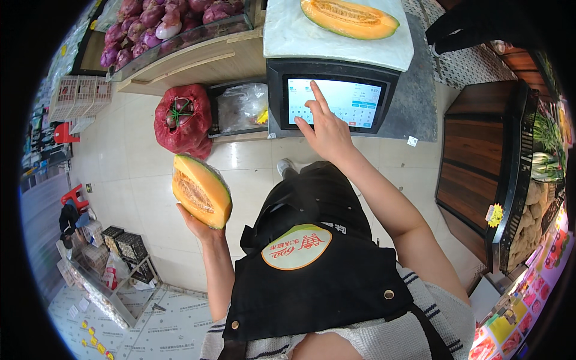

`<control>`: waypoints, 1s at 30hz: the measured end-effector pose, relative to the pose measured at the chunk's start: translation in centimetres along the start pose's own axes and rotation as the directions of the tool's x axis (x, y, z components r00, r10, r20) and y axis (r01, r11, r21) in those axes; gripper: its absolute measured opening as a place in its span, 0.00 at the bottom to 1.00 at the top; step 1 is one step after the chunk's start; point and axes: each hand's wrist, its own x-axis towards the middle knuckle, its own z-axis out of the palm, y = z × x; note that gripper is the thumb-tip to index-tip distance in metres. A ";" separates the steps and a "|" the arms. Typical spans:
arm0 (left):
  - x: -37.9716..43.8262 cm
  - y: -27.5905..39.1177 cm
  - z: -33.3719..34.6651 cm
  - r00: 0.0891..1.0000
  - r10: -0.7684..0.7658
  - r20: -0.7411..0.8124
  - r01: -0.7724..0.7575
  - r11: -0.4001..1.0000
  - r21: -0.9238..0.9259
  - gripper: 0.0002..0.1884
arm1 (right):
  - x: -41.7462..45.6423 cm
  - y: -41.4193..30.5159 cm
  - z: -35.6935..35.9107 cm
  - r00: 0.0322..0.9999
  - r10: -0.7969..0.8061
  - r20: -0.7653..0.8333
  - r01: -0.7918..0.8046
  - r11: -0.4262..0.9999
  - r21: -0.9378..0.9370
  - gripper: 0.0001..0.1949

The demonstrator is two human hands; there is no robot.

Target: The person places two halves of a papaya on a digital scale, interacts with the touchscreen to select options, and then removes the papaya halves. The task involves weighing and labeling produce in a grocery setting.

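A plastic-wrapped wedge of orange-fleshed melon (201,192) rests in my left hand (198,225), cut face and seeds turned up, out to my left above the floor. My right hand (327,130) reaches over the touchscreen (333,101) of a weighing scale, index finger extended at the upper part of the display. Whether the fingertip touches the glass I cannot tell. On the scale's pale platform (288,36) behind the screen lies a second melon wedge (351,18), cut side up.
Red onions (153,22) fill a bin at the upper left. Below it stand a red mesh sack (182,119) and a tray with clear plastic bags (243,108). A wooden produce stand (470,171) rises on the right. Another person's dark-clothed leg (472,27) shows at the upper right.
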 end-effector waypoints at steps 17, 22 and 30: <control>-0.4 -1.2 2.5 1.000 -0.005 0.026 0.006 1.000 -0.029 0.36 | -7.8 3.5 -2.2 0.987 0.141 0.077 -0.145 0.989 0.037 0.21; -0.3 -1.8 2.8 0.993 -0.029 0.117 0.036 0.998 -0.054 0.36 | -9.7 5.4 -3.0 0.963 0.244 0.111 -0.250 0.967 0.043 0.19; -0.8 -2.4 4.4 0.998 -0.023 0.050 0.023 1.000 0.000 0.35 | -10.7 6.7 -0.9 0.973 0.191 0.130 -0.191 0.982 -0.018 0.19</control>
